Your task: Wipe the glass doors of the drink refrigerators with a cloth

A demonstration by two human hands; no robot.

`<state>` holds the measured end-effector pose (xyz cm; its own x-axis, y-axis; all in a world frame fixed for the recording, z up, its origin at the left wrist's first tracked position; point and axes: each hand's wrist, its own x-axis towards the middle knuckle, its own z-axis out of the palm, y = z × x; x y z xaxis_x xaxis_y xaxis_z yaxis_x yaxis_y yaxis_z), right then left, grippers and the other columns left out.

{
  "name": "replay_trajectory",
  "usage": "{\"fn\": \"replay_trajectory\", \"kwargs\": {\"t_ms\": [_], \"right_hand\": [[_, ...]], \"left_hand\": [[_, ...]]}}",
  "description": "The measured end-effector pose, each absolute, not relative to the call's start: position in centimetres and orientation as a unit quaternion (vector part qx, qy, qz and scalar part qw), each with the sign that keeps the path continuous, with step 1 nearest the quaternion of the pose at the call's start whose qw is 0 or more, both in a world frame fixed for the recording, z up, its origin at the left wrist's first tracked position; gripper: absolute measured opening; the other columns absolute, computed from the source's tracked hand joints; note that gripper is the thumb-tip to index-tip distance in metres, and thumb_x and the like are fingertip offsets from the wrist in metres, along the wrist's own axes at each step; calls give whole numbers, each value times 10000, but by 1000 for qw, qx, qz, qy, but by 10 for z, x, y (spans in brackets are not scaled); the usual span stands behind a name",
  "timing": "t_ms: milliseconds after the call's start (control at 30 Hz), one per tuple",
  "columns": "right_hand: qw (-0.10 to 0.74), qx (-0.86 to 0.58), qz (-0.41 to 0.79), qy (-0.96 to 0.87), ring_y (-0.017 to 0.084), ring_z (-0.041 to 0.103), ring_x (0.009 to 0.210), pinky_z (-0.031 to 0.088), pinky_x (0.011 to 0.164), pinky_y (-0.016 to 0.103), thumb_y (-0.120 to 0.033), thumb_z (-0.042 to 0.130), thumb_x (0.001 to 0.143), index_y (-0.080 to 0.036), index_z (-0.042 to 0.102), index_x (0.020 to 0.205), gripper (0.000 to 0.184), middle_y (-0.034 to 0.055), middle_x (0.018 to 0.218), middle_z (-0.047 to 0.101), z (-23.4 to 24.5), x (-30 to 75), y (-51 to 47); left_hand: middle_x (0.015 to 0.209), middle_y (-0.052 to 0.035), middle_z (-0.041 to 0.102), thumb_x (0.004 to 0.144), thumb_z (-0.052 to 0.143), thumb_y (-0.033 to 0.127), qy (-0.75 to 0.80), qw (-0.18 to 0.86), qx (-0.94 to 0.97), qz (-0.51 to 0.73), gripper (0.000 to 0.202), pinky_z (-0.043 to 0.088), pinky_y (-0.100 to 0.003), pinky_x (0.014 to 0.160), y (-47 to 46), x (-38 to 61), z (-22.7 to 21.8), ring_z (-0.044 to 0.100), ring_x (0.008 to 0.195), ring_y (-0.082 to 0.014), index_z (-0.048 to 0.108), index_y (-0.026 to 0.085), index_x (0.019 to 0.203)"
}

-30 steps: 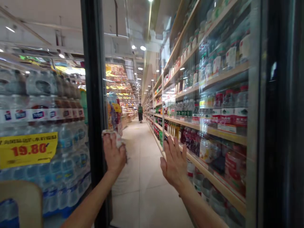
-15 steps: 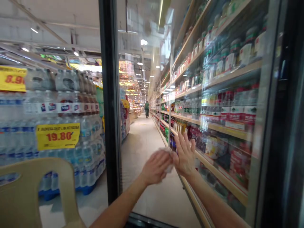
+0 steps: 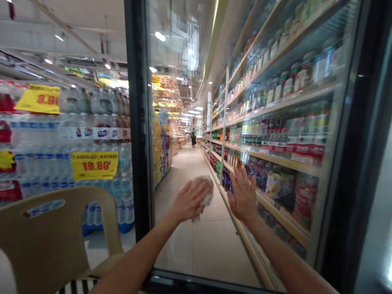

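In front of me is a glass door pane (image 3: 176,245) in a black frame (image 3: 139,134). My left hand (image 3: 188,200) is closed on a crumpled whitish cloth (image 3: 208,192), which sits under the fingers at the pane. The cloth's exact kind is hard to make out. Slightly to its right, my right hand (image 3: 243,196) has its fingers stretched upward, with the palm toward the glass and nothing in it. Whether that palm touches the glass I cannot tell. A gap separates the two hands.
A beige plastic chair (image 3: 45,237) stands at the lower left. Behind it are stacked packs of bottled water (image 3: 101,163) with yellow price signs (image 3: 95,165). Shelves of bottles (image 3: 275,159) show at the right. A person (image 3: 193,138) is far down the aisle (image 3: 186,163).
My left hand has moved left with the cloth, away from my right hand, which stays nearly in place. The view has shifted a little, so more of the chair shows.
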<state>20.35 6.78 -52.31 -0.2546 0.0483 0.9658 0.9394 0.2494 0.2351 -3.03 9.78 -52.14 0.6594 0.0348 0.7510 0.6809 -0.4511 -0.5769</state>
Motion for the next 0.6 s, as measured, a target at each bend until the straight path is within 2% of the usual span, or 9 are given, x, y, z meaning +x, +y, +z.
{"fn": "replay_trajectory", "kwargs": {"t_ms": [67,133,200,333,400,500,533,600], "right_hand": [[469,-392,-477,-631,239,166,1399,126,1126,497,-288,393,859,-130,246,1420,601,141,1401,414,-523,202,62],[468,-400,-482,-623,246,175,1396,124,1125,499,-300,392,861,-136,241,1422,604,143,1403,408,-522,201,57],[469,-404,-489,-614,254,194,1390,132,1123,500,-300,382,865,-147,221,1429,607,144,1407,400,-523,199,52],[478,-391,-501,-606,256,212,1385,165,1117,498,-283,384,866,-150,193,1438,617,153,1385,425,-524,197,45],[476,-388,-501,-610,257,204,1387,166,1118,501,-277,397,860,-146,195,1437,625,157,1380,430,-524,198,43],[480,-384,-494,-615,251,193,1391,156,1126,495,-259,397,858,-153,204,1436,618,151,1390,418,-525,200,40],[486,-381,-490,-616,247,193,1391,153,1129,491,-252,394,859,-159,206,1435,613,146,1396,412,-526,201,39],[495,-372,-480,-621,244,197,1390,157,1129,491,-237,386,862,-175,214,1433,600,134,1410,397,-527,204,36]], "left_hand": [[1472,-128,295,826,460,323,-370,427,-673,-477,642,207,-474,1106,89,-42,-501,174,1390,-273,265,171,1419],[1498,-174,195,822,454,287,-437,401,-579,-559,675,219,-532,1081,79,-51,-488,102,1397,-318,213,119,1430],[1493,-158,223,815,464,289,-391,439,-624,-515,678,224,-503,1089,68,-50,-488,108,1398,-303,222,131,1429],[1431,-39,393,822,456,396,-161,528,-792,-260,613,188,-341,1124,51,-42,-495,213,1383,-177,319,226,1395],[1428,-52,396,826,458,398,-215,531,-766,-292,605,189,-367,1121,45,-51,-481,215,1383,-194,330,219,1389],[1456,-152,318,828,472,337,-396,498,-629,-447,635,224,-462,1088,36,-68,-457,158,1393,-280,291,137,1403],[1457,-167,308,826,472,325,-405,496,-614,-461,643,225,-469,1083,33,-69,-454,141,1395,-289,283,118,1405],[1447,-141,342,822,473,340,-317,525,-682,-399,645,211,-425,1098,28,-61,-458,153,1396,-259,288,132,1404]]}}
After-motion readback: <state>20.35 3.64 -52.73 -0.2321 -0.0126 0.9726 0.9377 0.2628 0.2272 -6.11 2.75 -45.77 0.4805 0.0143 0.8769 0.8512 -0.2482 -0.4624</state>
